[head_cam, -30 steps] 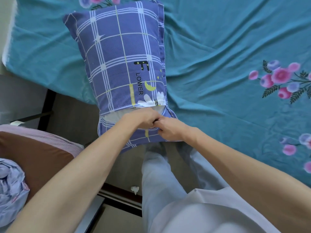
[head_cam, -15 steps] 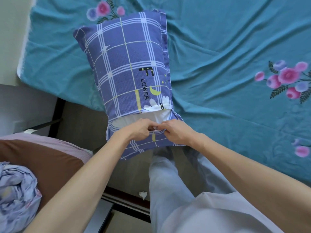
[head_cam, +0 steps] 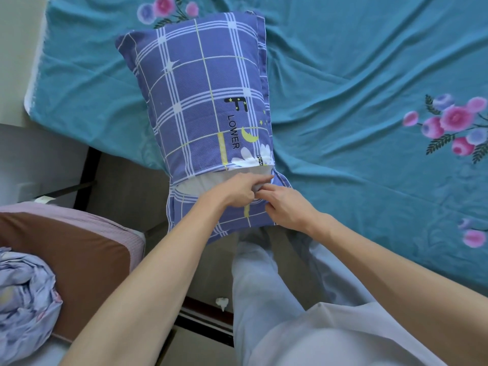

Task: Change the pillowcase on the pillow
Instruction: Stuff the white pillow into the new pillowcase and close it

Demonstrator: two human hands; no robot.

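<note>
Head view, looking down: nearest, at the bottom of the frame, are the person's pale trousers (head_cam: 266,283), with both bare forearms reaching up toward the middle. At lower left a brown cushioned seat (head_cam: 79,260) carries a crumpled lilac cloth (head_cam: 23,299).

In the centre the two hands meet at the open end of the pillowcase (head_cam: 206,101). The left hand (head_cam: 235,191) has its fingers curled, pinching a fold of the white pillow (head_cam: 208,180) that shows in the opening. The right hand (head_cam: 287,204) sits just beside it, fingers bent over the blue flap of the case, thumb and fingertips closed on the fabric near the left hand's knuckles.

The pillowcase is purple-blue with white and yellow checks, a daisy, a moon and the word "LOWER" printed near the opening. The pillow lies lengthwise, its near end hanging over the bed's edge, its far end toward the upper middle of the frame.

Beyond and to the right spreads the teal bedsheet (head_cam: 356,88), wrinkled, with pink and lilac flower prints at top and right.
</note>
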